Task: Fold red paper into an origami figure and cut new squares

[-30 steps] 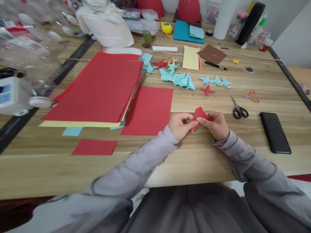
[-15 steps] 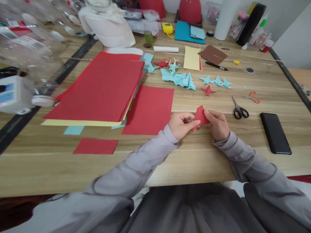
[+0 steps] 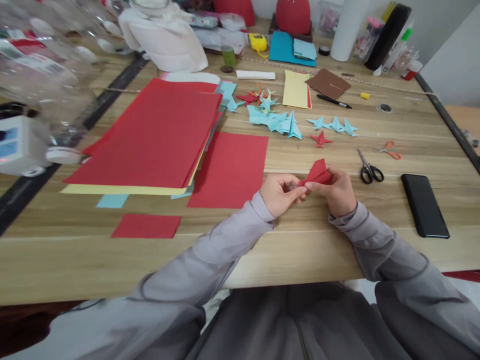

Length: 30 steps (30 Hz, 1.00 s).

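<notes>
A small folded red paper (image 3: 318, 171) is pinched between both hands above the table's front part. My left hand (image 3: 281, 194) grips its lower left end, thumb and fingers closed. My right hand (image 3: 338, 192) holds its right side, with the thumb reaching across to the left fingertips. Parts of the paper are hidden behind the fingers. Just beyond the hands lies a finished red paper crane (image 3: 320, 139). Several light-blue paper cranes (image 3: 336, 125) sit behind it, and a heap of blue folded pieces (image 3: 275, 121) lies to their left.
Left of the hands lie a red sheet (image 3: 228, 170), a stack of large red sheets (image 3: 150, 135) and a small red rectangle (image 3: 146, 226). Black-handled scissors (image 3: 369, 170), orange scissors (image 3: 392, 150) and a phone (image 3: 424, 205) are at right. Plastic bottles (image 3: 45, 75) crowd the far left.
The red paper has turned in my hands, its pointed end now leaning up and right with a fold showing. My right thumb has moved left, close to the left fingertips.
</notes>
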### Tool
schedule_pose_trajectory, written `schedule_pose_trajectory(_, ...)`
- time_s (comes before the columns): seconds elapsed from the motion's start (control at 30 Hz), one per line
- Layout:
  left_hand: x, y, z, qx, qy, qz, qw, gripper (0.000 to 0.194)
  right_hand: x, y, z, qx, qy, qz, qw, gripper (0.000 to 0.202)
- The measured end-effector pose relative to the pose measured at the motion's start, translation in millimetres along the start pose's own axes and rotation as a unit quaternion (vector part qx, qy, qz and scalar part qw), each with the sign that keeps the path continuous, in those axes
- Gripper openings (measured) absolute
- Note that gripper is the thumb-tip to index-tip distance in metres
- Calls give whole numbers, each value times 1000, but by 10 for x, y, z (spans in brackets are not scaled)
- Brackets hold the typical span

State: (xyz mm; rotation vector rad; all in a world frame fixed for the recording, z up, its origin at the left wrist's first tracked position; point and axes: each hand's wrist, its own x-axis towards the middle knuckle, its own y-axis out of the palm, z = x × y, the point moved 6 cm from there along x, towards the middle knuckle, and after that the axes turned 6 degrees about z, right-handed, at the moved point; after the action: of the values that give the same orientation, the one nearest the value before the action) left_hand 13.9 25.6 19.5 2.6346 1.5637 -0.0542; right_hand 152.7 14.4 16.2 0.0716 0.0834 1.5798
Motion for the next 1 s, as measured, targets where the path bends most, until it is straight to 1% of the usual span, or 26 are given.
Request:
schedule_pose_trajectory(0.17, -10, 17, 0, 1, 3, 1, 1000, 19, 11, -6, 2, -8, 1, 11, 1000, 33)
schedule_pose_trajectory(0.3, -18, 28, -21, -4, 9, -6, 1000, 23, 6, -10, 23, -26, -17, 0, 1000, 29)
schedule_pose_trajectory(0.5, -26, 50, -51, 3, 7, -1, 1000, 23, 44, -38, -67, 46, -11, -14, 999, 33)
schedule_pose_trajectory(0.63, -5, 39, -37, -28, 1, 0, 1000, 26, 60, -36, -85, 73, 8, -26, 997, 40)
schedule_pose_trajectory(0.73, 18, 10, -2, -40, -11, -16, 999, 25, 65, -46, -81, 61, 13, -36, 997, 43)
schedule_pose_trajectory(0.83, 33, -26, 15, -42, -18, -35, 998, 22, 63, -73, -69, 58, -2, -47, 997, 40)
schedule_pose_trajectory(0.9, 34, -36, 4, -40, -18, -35, 998, 22, 54, -77, -59, 53, -11, -40, 998, 37)
schedule_pose_trajectory(1.0, 20, -41, -32, -38, -13, -25, 999, 23, 35, -54, -37, 27, -19, -14, 999, 36)
